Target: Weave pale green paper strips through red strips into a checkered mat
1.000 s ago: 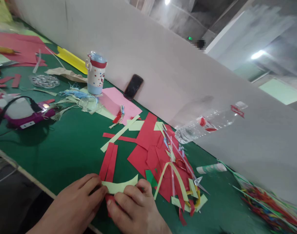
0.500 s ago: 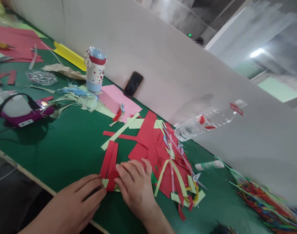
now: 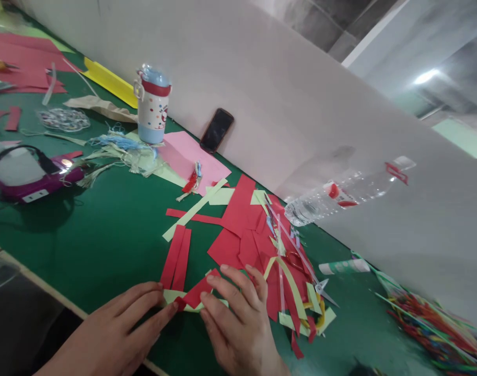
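My left hand [image 3: 124,326] lies at the table's near edge, its fingertips pressing down the left end of a light green paper strip [image 3: 191,308]. One of its fingers also touches the lower end of a red paper strip [image 3: 199,293]. The other end of that red strip is pinched by my right hand [image 3: 238,313], whose fingers are bent and partly cover it. The red strip slants across the green one. Just above stand two red strips [image 3: 177,258] side by side, their lower ends meeting the green strip.
Red paper pieces [image 3: 242,240] lie heaped beyond my right hand, with scissors [image 3: 322,290] among them. A clear bottle [image 3: 340,193], a phone [image 3: 217,130] and a cup [image 3: 154,109] stand along the partition. A purple device [image 3: 38,185] sits left, pipe cleaners [image 3: 434,324] right.
My right hand has moved right, taking the upper end of the red strip along. The strip now slants to the right instead of standing upright. My left hand stays nearly in place.
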Demonstrator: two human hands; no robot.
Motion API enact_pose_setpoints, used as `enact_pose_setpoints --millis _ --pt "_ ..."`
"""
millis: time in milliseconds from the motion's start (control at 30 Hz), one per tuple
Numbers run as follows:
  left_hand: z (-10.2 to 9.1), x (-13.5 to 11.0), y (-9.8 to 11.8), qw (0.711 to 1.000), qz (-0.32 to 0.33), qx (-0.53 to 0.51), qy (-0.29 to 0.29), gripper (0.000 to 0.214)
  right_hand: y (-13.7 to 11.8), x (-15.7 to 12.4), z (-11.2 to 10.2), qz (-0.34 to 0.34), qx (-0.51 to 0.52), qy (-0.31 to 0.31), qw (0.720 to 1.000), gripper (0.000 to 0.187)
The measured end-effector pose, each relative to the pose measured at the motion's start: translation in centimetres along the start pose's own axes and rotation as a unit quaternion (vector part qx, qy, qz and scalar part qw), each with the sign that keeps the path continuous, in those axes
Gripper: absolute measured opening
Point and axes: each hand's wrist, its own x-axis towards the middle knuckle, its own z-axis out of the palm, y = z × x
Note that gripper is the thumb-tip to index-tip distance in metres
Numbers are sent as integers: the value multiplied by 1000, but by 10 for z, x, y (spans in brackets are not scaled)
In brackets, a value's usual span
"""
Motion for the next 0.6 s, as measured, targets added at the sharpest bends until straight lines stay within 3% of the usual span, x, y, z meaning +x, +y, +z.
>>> enact_pose_setpoints --millis 133,200,300,433,600 --pt "5 -4 2 1000 -15 7 -20 55 -3 0 -13 -1 9 66 998 10" --pt "7 -5 2 1000 -10 18 -21 52 -4 0 -15 -1 37 64 997 8" --pt "9 -5 1 1000 5 29 -6 48 -4 -2 -8 -33 68 -30 997 8" --pt "9 -8 0 999 21 47 -14 42 -5 -9 12 -61 66 -167 982 24" --pt "2 -8 -5 999 25 29 -13 39 -6 -13 21 -39 40 -231 971 27"
